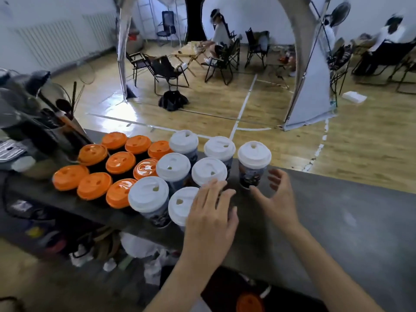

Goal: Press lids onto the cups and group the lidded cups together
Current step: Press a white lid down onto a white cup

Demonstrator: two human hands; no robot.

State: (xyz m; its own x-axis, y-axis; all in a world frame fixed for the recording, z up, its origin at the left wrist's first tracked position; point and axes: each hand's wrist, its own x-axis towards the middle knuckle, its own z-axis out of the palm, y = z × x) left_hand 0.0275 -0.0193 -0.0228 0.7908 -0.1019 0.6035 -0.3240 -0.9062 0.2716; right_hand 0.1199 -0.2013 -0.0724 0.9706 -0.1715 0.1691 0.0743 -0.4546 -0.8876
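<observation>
A dark counter (337,210) carries 16 lidded cups. 9 orange-lidded cups (120,162) stand in a tight 3 by 3 block on the left. Just beside them, to the right, stand 7 white-lidded cups (173,166), 6 of them close together. The 7th, the end cup (254,155), stands upright a little apart at the right end of the back row.

The left hand (211,212) lies palm down with fingers straight and slightly spread, holding nothing. It covers the right side of the near cup (180,206). Its fingertips reach the near edge of the middle lid (208,173); whether they press on it I cannot tell. The right hand (281,199) hovers over the counter just right of the end cup, fingers loosely curved and wide apart, with nothing in them. Its thumb ends just beside the foot of the end cup; contact cannot be made out.

Blurred dark utensils (64,109) stand at the counter's left end, behind the orange block. An orange lid (249,302) shows at the bottom edge. Beyond the counter are a wooden floor (270,104), folding chairs (166,70) and seated people (219,30).
</observation>
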